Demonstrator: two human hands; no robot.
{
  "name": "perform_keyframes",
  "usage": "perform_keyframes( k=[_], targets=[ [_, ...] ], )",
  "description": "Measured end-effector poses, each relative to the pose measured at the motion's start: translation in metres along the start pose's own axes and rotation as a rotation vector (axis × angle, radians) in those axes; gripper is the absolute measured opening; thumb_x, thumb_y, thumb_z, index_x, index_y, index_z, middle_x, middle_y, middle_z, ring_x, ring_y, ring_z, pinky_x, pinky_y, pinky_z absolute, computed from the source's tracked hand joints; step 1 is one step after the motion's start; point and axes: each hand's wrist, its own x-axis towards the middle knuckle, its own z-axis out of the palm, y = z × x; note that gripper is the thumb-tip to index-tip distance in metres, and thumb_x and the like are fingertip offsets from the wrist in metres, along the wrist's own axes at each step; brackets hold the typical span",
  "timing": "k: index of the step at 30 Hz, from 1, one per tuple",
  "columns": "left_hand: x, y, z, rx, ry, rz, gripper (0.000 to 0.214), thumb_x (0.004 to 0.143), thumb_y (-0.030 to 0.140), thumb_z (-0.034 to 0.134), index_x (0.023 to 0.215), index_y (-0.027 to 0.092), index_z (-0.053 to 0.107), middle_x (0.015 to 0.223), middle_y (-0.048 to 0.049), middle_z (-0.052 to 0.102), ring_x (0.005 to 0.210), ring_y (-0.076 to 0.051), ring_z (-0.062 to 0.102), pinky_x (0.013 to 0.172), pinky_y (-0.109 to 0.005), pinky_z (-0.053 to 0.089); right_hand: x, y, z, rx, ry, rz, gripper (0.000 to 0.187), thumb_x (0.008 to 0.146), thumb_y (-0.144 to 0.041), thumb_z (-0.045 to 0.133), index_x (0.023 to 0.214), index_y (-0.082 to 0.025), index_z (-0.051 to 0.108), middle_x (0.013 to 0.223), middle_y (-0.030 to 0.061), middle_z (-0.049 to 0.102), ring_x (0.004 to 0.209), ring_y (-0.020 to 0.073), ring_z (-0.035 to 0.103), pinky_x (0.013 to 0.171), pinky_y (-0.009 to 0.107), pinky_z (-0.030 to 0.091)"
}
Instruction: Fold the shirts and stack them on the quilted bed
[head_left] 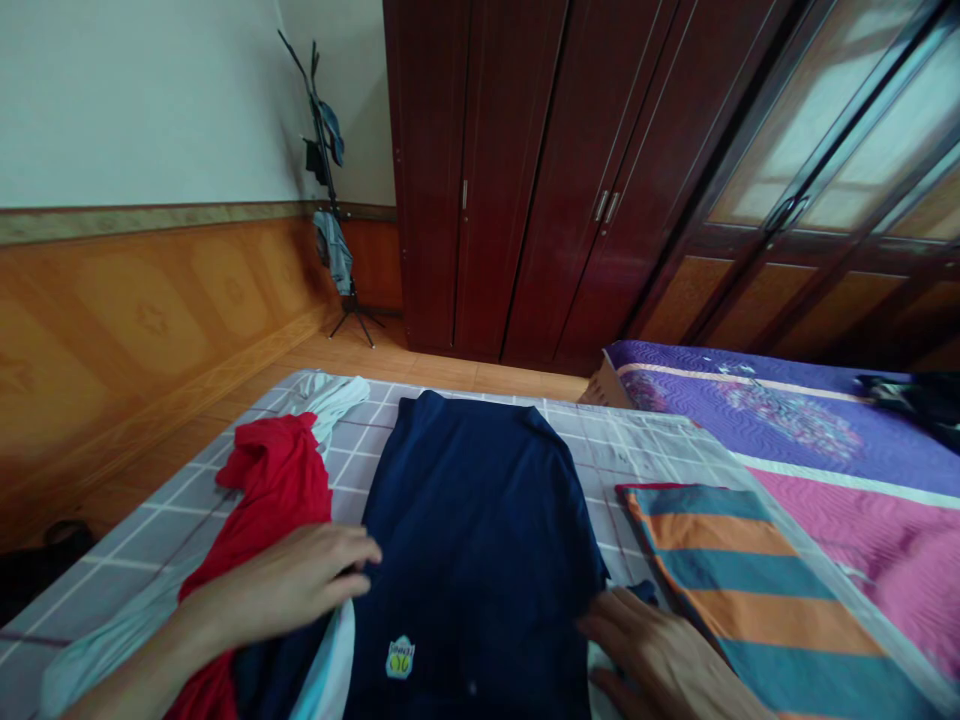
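A navy blue shirt (480, 520) lies spread on the checked sheet in front of me, with a small tennis badge (400, 657) near its lower left. At its left edge is my left hand (311, 575), thumb and fingers apart, holding nothing that I can see. My right hand (652, 640) rests at the shirt's right edge, fingers spread and slightly bent over a pale strip of fabric. Beneath my left forearm a red garment (281, 475) lies crumpled, with pale cloth beside it. To the right is a flat, folded orange-and-teal striped garment (750, 575).
The light grey checked sheet (180, 510) covers the surface under the clothes. A bed with a purple and pink cover (765, 400) adjoins it at the right. Farther back are a dark red wardrobe (517, 190) and a coat stand (324, 150). A dark bag-like object (52, 565) sits at far left.
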Motion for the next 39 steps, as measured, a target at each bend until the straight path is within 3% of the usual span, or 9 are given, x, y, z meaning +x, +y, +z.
perform_keyframes(
  k=[2, 5, 9, 13, 20, 24, 28, 33, 39],
  targets=[
    [0.06, -0.004, -0.024, 0.044, 0.071, -0.04, 0.02, 0.084, 0.031, 0.053, 0.096, 0.027, 0.069, 0.095, -0.002, 0.069, 0.092, -0.019, 0.063, 0.084, -0.027, 0.043, 0.042, 0.007, -0.006, -0.007, -0.073, 0.025, 0.023, 0.08, -0.015, 0.049, 0.096, -0.023, 0.064, 0.089, 0.0053, 0.064, 0.079, 0.0172, 0.062, 0.068, 0.026, 0.048],
    [0.137, -0.029, -0.037, 0.07, 0.308, -0.304, 0.016, 0.081, 0.025, 0.055, 0.089, 0.024, 0.069, 0.093, -0.0027, 0.071, 0.092, -0.019, 0.063, 0.08, -0.024, 0.043, 0.109, 0.039, -0.001, -0.075, -0.054, 0.184, 0.022, 0.082, -0.019, 0.054, 0.102, -0.02, 0.064, 0.098, 0.0073, 0.064, 0.093, 0.0197, 0.061, 0.078, 0.026, 0.046],
    [0.186, -0.073, -0.024, 0.067, 0.473, -0.501, 0.026, 0.087, 0.033, 0.048, 0.098, 0.017, 0.066, 0.1, -0.011, 0.069, 0.096, -0.024, 0.062, 0.076, -0.029, 0.043, 0.167, 0.102, 0.017, -0.157, 0.069, 0.376, 0.034, 0.086, -0.025, 0.051, 0.118, -0.016, 0.056, 0.109, 0.0117, 0.06, 0.105, 0.0239, 0.056, 0.084, 0.03, 0.043],
    [0.196, -0.095, -0.005, 0.053, 0.544, -0.578, 0.031, 0.083, 0.044, 0.053, 0.097, 0.019, 0.065, 0.102, -0.0096, 0.068, 0.094, -0.023, 0.063, 0.072, -0.028, 0.043, 0.187, 0.146, 0.036, -0.196, 0.157, 0.524, 0.043, 0.083, -0.034, 0.055, 0.12, -0.013, 0.054, 0.111, 0.0143, 0.058, 0.107, 0.0279, 0.053, 0.082, 0.035, 0.042],
    [0.207, -0.109, 0.002, 0.051, 0.573, -0.612, 0.015, 0.081, 0.035, 0.054, 0.084, 0.024, 0.063, 0.091, -0.0035, 0.07, 0.086, -0.022, 0.064, 0.066, -0.027, 0.042, 0.193, 0.16, 0.071, -0.151, 0.287, 0.595, 0.029, 0.086, -0.035, 0.049, 0.104, -0.018, 0.065, 0.105, 0.0091, 0.063, 0.104, 0.0255, 0.051, 0.088, 0.036, 0.038],
    [0.209, -0.126, 0.001, 0.004, 0.634, -0.663, 0.021, 0.084, 0.038, 0.046, 0.085, 0.022, 0.061, 0.085, -0.0036, 0.07, 0.081, -0.022, 0.065, 0.062, -0.027, 0.043, 0.195, 0.182, 0.073, -0.073, 0.363, 0.714, 0.033, 0.089, -0.033, 0.04, 0.088, -0.016, 0.069, 0.093, 0.0081, 0.068, 0.092, 0.0232, 0.058, 0.078, 0.031, 0.042],
    [0.211, -0.134, 0.002, -0.034, 0.679, -0.668, 0.022, 0.083, 0.037, 0.046, 0.091, 0.021, 0.06, 0.089, -0.0036, 0.07, 0.082, -0.02, 0.066, 0.065, -0.025, 0.045, 0.195, 0.202, 0.073, -0.001, 0.411, 0.835, 0.041, 0.09, -0.036, 0.035, 0.086, -0.014, 0.07, 0.082, 0.0086, 0.069, 0.075, 0.0211, 0.062, 0.064, 0.029, 0.043],
    [0.212, -0.13, 0.004, -0.069, 0.666, -0.635, 0.037, 0.08, 0.046, 0.053, 0.11, 0.025, 0.058, 0.102, -0.0033, 0.069, 0.09, -0.022, 0.066, 0.069, -0.028, 0.046, 0.194, 0.205, 0.076, 0.013, 0.475, 0.851, 0.036, 0.086, -0.041, 0.043, 0.089, -0.018, 0.071, 0.099, 0.0091, 0.067, 0.094, 0.0246, 0.059, 0.078, 0.032, 0.043],
    [0.213, -0.135, 0.006, -0.07, 0.743, -0.626, 0.034, 0.081, 0.037, 0.052, 0.113, 0.026, 0.056, 0.1, -0.0031, 0.07, 0.084, -0.021, 0.067, 0.069, -0.027, 0.047, 0.193, 0.203, 0.077, 0.02, 0.473, 0.786, 0.03, 0.079, -0.043, 0.056, 0.089, -0.019, 0.071, 0.104, 0.0099, 0.065, 0.104, 0.0278, 0.053, 0.088, 0.036, 0.041]
  ],
)
